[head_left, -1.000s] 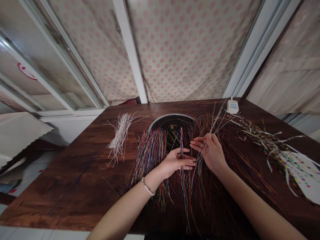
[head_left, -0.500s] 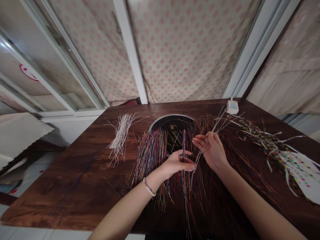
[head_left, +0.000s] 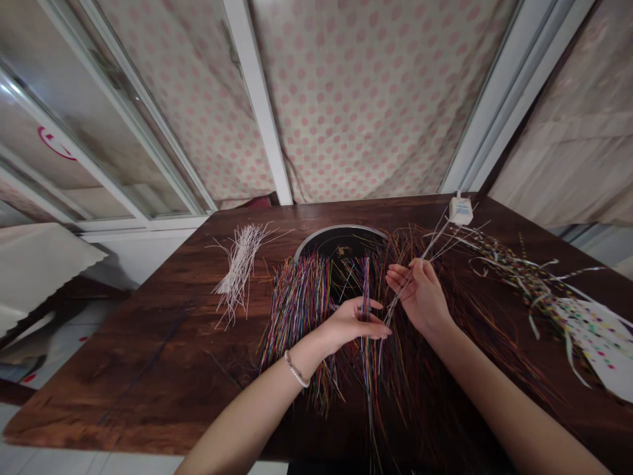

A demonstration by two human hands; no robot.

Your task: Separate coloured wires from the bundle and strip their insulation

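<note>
My right hand (head_left: 421, 295) pinches a few thin white strands (head_left: 434, 240) between thumb and fingers; they slant up to the right and down toward the other hand. My left hand (head_left: 357, 320), with a beaded bracelet at the wrist, has a slim bunch of coloured strands (head_left: 366, 280) running between its fingers. Its fingertips sit at the lower part of the white strands; whether they grip these is unclear. Below and beside both hands, many coloured strands (head_left: 299, 300) lie spread over a round black plate-like piece (head_left: 349, 237) with a silver rim.
On the dark wooden table (head_left: 163, 349), a pile of white strands (head_left: 241, 267) lies left. A small white box (head_left: 460, 210) stands at the back right. Dotted ribbons (head_left: 519, 270) and a dotted white sheet (head_left: 596, 336) lie at the right. A polka-dot curtain (head_left: 376, 99) hangs behind.
Both hands have shifted slightly to the right. The white strands in my right hand have drawn closer together, and their upper ends have moved a little.
</note>
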